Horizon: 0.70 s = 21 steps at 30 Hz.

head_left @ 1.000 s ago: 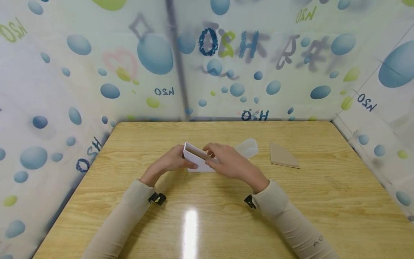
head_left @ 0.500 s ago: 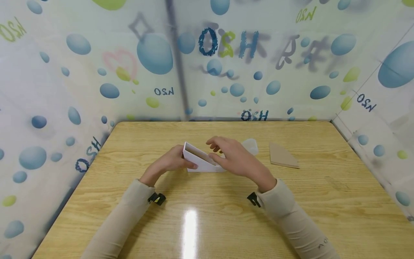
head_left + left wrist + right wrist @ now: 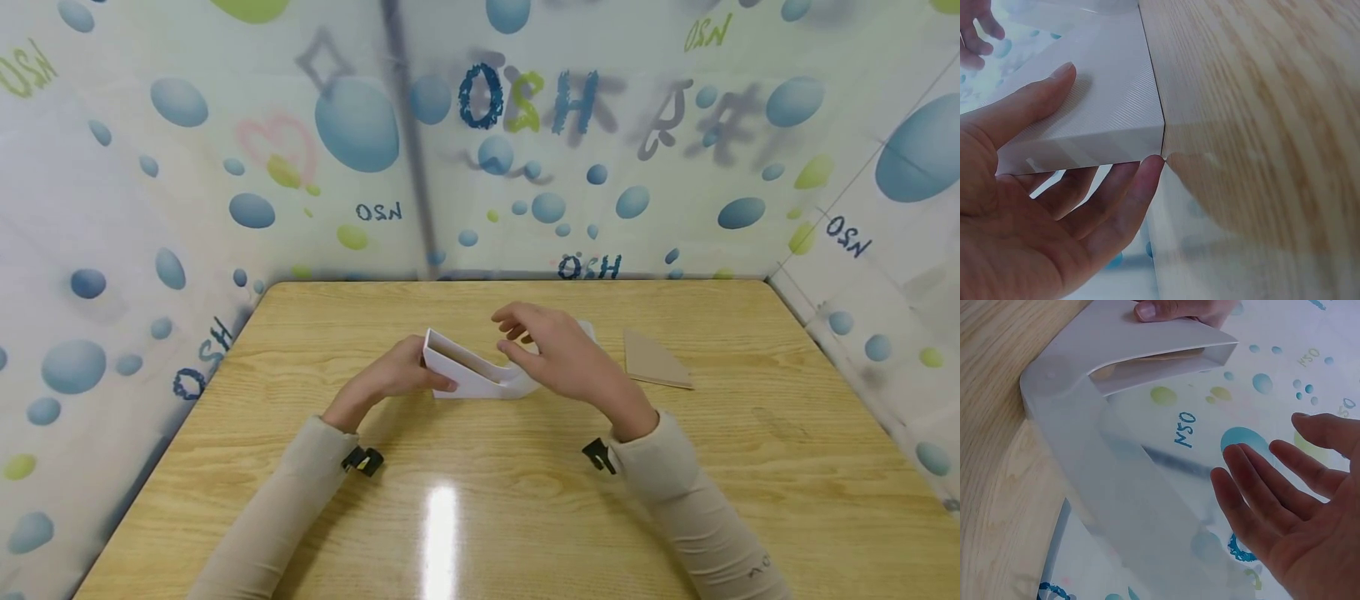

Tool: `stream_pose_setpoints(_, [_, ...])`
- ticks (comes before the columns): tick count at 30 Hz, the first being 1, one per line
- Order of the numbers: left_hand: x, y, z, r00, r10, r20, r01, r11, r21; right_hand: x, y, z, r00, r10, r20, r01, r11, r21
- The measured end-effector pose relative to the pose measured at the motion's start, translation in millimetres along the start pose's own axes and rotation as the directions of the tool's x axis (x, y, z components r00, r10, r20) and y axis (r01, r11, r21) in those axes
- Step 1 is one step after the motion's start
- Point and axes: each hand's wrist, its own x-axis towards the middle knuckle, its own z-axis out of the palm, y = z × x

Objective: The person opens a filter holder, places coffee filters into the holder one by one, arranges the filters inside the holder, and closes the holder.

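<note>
A white, slim box (image 3: 467, 375) stands on the table with its slanted open side up; brown material (image 3: 1147, 362) shows inside it. My left hand (image 3: 405, 367) grips its left end, thumb on the near face and fingers round the end, as the left wrist view shows. From the box's right end a translucent, pale plastic piece (image 3: 1116, 469) extends, partly behind my right hand in the head view. My right hand (image 3: 558, 350) is raised just above that piece, fingers relaxed and apart, holding nothing.
A flat brown cardboard piece (image 3: 656, 360) with a curved edge lies to the right of my right hand on the wooden table (image 3: 525, 500). Patterned sheets (image 3: 480, 183) with blue and green spots surround the table at the back and sides.
My right hand has lifted off the box's opening and shifted right, uncovering more of the box and its right end. My left hand and the box have stayed in place.
</note>
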Motion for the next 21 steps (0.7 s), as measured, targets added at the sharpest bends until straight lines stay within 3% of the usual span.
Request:
stream_pose_setpoints(13, [-1.2, 0.8, 0.7, 1.0, 0.0, -0.001, 0.0, 1.0, -0.001, -4.4, 2.6, -13.3, 0.999, -0.009, -0.045, 0.01, 1.0, 0.026])
stream_pose_setpoints(21, [-1.3, 1.2, 0.4, 1.0, 0.005, 0.001, -0.005, 1.0, 0.003, -9.1, 9.7, -20.6, 0.998, 0.026, -0.051, -0.024, 0.999, 0.038])
